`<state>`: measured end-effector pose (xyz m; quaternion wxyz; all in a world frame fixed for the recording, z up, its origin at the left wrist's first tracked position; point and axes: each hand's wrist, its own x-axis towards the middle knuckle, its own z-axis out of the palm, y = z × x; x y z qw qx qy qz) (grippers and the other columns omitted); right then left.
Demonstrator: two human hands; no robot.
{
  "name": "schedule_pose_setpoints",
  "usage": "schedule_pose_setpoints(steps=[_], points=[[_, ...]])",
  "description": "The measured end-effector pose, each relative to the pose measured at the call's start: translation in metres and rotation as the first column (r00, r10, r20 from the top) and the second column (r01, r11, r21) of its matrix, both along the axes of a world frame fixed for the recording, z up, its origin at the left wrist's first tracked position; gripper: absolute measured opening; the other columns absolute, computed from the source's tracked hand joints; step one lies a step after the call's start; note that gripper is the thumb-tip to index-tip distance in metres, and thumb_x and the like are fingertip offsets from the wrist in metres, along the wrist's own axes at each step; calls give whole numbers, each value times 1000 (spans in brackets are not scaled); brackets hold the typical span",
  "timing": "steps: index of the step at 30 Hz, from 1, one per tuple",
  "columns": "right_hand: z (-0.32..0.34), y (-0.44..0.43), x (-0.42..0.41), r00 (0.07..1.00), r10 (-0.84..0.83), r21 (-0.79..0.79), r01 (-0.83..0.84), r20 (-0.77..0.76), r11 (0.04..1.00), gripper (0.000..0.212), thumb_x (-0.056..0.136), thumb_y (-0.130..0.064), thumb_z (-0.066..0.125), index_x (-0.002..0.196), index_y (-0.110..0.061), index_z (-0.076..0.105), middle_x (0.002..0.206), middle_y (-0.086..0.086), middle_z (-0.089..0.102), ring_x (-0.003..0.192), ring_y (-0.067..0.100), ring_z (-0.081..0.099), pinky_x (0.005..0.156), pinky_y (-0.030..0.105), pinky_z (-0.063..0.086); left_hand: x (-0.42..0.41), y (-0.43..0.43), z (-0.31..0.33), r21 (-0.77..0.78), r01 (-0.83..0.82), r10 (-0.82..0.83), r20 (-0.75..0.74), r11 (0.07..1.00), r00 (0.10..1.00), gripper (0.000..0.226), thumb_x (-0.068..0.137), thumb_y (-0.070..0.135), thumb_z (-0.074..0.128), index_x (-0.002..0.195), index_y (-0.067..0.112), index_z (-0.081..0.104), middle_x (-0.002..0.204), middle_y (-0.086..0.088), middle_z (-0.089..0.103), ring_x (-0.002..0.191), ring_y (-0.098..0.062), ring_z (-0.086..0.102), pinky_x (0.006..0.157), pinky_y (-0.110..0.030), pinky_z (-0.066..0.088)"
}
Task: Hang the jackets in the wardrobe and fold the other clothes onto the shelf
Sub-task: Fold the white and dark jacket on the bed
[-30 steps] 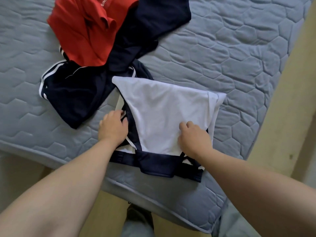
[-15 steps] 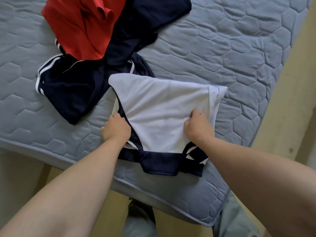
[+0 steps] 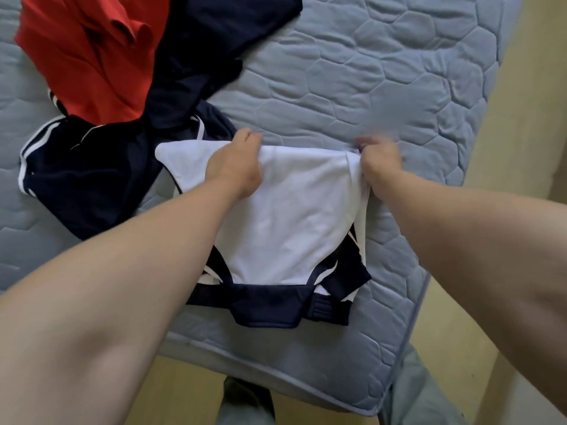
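A white garment with navy trim (image 3: 291, 228) lies partly folded on the grey-blue quilted mattress (image 3: 383, 87), near its front corner. My left hand (image 3: 234, 164) grips the garment's far edge towards the left. At the far right corner, my right hand (image 3: 379, 159) pinches the white fabric; it is blurred by motion. A navy collar band shows along the near edge of the garment.
A red shirt (image 3: 89, 56) lies at the far left on top of a dark navy garment (image 3: 214, 41). Navy shorts with white stripes (image 3: 82, 176) sit left of the white garment. The mattress edge and beige floor (image 3: 521, 148) are to the right.
Both hands have moved from the near part of the white garment up to its far edge and taken hold of it there. The camera has shifted slightly.
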<state>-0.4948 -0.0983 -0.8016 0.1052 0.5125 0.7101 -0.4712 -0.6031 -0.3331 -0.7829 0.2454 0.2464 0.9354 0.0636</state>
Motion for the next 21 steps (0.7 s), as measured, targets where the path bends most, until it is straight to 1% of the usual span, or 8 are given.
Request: schedule_pose_setpoints(steps=[3,5,7,9,13,15,18,21], points=[[4,14,-2,991,107,-202,-122,-83,972,64,81,15,37,127,-17,68,123,5,63,95,17,66,80,28,58,-6,29,-4,-65,72,-68,53,995,996,47,90,11,43,136,21,48,140,-4,45,119,-34,55,95,-44,45],[10,23,-5,960,278,-325,-275,-39,905,67,71,15,41,106,-30,77,113,2,68,65,16,64,55,24,53,-8,40,-7,-107,117,-111,64,987,992,45,90,12,43,132,24,52,134,-5,49,117,-35,55,94,-43,45],[12,31,-7,925,379,-431,-341,1,835,56,66,11,47,86,-30,81,94,1,71,66,18,61,60,27,51,-11,48,-9,-169,143,-132,75,975,988,41,89,11,43,126,23,56,129,-5,53,113,-35,56,91,-42,46],[14,35,-7,909,416,-495,-352,22,795,39,67,10,58,83,-20,77,83,4,67,73,20,60,68,32,50,-13,51,-9,-209,132,-117,85,969,989,39,84,10,45,117,24,59,123,-4,56,108,-34,58,88,-41,47],[17,41,-8,879,477,-483,-426,-20,765,18,67,2,73,70,-16,67,63,-1,62,63,17,57,52,20,46,-14,55,-10,-248,105,-89,76,963,993,37,80,12,45,112,26,59,120,-4,60,106,-33,59,82,-39,45],[17,45,-8,910,414,-505,-372,-32,779,16,70,-4,75,68,-18,67,63,-2,63,60,15,59,53,22,46,-13,57,-12,-252,62,-46,68,966,997,40,82,12,44,116,25,58,124,-6,59,111,-35,58,84,-39,44],[12,52,0,958,283,-542,-261,-44,799,9,80,-12,79,86,-16,72,76,3,68,68,16,63,64,29,52,-12,59,-16,-269,-25,38,42,963,998,38,86,13,46,122,19,56,131,-8,58,118,-38,55,89,-41,44],[5,70,15,971,231,-361,-235,-56,902,13,81,-18,82,91,-13,75,86,8,69,74,17,63,67,30,54,-10,63,-22,-309,-92,109,38,947,993,40,89,15,46,128,18,55,134,-7,55,122,-36,53,92,-40,44]])
